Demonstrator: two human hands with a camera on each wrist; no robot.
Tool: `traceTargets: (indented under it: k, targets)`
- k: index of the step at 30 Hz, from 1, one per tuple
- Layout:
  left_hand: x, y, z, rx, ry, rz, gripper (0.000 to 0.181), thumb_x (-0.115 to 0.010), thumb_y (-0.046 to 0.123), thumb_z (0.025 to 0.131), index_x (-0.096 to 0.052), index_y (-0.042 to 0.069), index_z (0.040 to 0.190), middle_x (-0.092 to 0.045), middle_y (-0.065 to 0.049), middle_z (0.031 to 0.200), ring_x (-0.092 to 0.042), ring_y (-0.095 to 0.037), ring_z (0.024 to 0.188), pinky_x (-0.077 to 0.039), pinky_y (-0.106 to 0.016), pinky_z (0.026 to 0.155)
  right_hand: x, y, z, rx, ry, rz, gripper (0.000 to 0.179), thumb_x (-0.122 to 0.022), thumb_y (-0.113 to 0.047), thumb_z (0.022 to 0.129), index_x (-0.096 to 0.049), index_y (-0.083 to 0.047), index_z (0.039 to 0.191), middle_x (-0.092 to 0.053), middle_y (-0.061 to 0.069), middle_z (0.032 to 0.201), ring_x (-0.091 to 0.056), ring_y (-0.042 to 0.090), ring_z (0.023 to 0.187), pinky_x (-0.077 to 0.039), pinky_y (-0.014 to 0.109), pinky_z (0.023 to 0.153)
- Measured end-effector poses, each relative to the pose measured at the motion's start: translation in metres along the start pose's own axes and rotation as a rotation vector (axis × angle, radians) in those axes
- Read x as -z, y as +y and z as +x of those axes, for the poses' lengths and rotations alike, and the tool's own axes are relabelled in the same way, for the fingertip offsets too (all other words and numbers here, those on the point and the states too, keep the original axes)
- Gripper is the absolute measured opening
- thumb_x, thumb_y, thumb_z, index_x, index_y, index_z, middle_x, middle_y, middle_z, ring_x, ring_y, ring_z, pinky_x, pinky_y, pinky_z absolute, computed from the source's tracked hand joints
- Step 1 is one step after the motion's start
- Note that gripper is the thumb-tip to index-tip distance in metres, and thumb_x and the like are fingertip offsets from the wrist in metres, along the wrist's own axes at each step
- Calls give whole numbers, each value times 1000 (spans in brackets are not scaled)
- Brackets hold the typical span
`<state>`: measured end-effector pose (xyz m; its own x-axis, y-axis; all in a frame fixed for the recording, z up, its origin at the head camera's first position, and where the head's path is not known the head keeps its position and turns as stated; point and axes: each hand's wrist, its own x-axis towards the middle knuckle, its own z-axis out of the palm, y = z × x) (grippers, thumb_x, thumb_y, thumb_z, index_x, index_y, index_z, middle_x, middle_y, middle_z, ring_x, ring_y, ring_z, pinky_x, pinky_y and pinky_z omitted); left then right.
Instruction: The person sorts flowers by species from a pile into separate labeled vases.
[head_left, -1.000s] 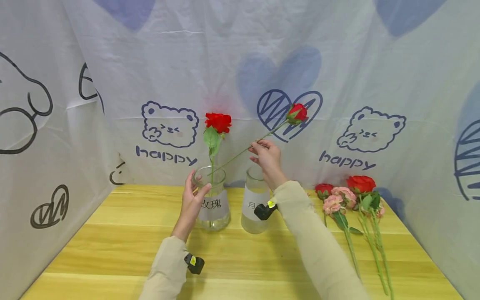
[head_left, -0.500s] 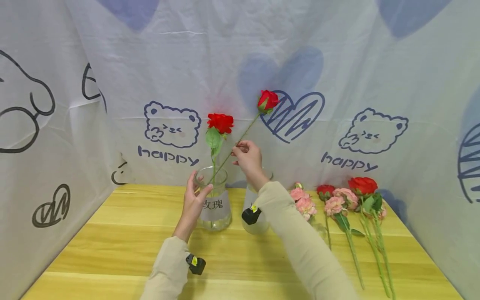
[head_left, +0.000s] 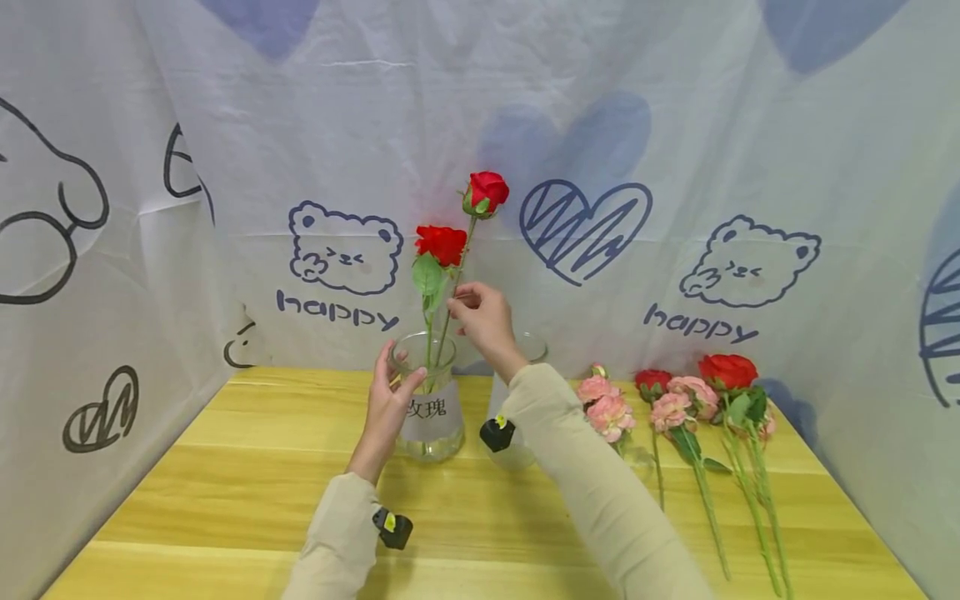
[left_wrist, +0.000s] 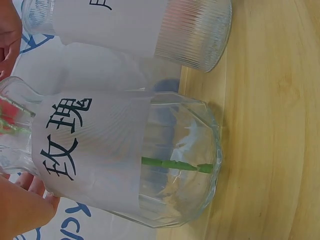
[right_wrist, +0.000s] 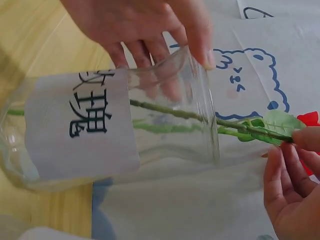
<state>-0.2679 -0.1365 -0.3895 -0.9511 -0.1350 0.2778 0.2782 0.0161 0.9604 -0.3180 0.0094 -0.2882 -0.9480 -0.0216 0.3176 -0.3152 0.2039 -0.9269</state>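
My left hand [head_left: 386,412] holds the neck of a glass vase [head_left: 431,447], its thumb at the near side of the rim and its fingers behind. The vase stands upright and bears a white label with dark characters. An open red rose [head_left: 441,245] with green leaves stands in it. My right hand [head_left: 486,323] pinches the stem of a red rosebud [head_left: 487,193] between thumb and fingertips just above the rim. This thin stem [right_wrist: 170,111] runs down through the mouth into the neck, beside the other rose's stem; its lower part is hidden behind the label.
Close on the right stands a second, ribbed glass vase [left_wrist: 195,37] with a white label, partly behind my right wrist. On the right of the wooden table [head_left: 225,500] lie pink flowers [head_left: 609,415], a large red rose [head_left: 727,371] and a smaller red one [head_left: 652,382]. A printed cloth hangs behind.
My right hand has moved left, swinging the rosebud from a strong slant to nearly upright, with its stem in the vase mouth. My left hand has stayed on the vase.
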Motion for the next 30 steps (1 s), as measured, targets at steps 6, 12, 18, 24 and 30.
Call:
traceTargets:
  k: [6, 12, 18, 24, 30]
  targets:
    - [-2, 0, 0, 6, -3, 10, 76, -59, 17, 93, -15, 5, 153, -33, -23, 149, -27, -36, 138, -22, -48, 113, 7, 0, -1, 34, -27, -215, 16, -71, -4, 85, -68, 4, 99, -69, 15, 95, -64, 25, 85, -55, 27, 69]
    - [-4, 0, -2, 5, 3, 1, 76, -60, 15, 93, -15, 4, 153, -33, -23, 149, -28, -37, 137, -23, -48, 113, 16, 3, -2, 91, -45, -323, 17, -71, -4, 84, -69, 3, 99, -70, 13, 94, -66, 25, 87, -54, 29, 77]
    - [-4, -1, -1, -2, 5, 0, 75, -59, 14, 93, -15, 3, 153, -32, -24, 149, -27, -36, 137, -22, -48, 113, 28, 1, -1, 117, -86, -329, 18, -69, -2, 85, -69, 3, 102, -70, 14, 95, -65, 26, 88, -54, 29, 78]
    - [-6, -2, -2, 8, -6, -1, 76, -59, 15, 93, -14, 4, 153, -31, -24, 150, -26, -37, 138, -21, -49, 113, 43, 1, -11, 116, -186, -357, 19, -67, -3, 87, -68, 4, 104, -70, 14, 98, -65, 26, 90, -54, 30, 78]
    - [-5, 2, -3, 0, 9, 4, 76, -58, 16, 93, -14, 5, 154, -32, -23, 150, -26, -37, 138, -21, -49, 114, 77, -5, -22, 87, -217, -347, 22, -65, -7, 90, -67, 1, 110, -69, 14, 104, -64, 25, 92, -56, 31, 72]
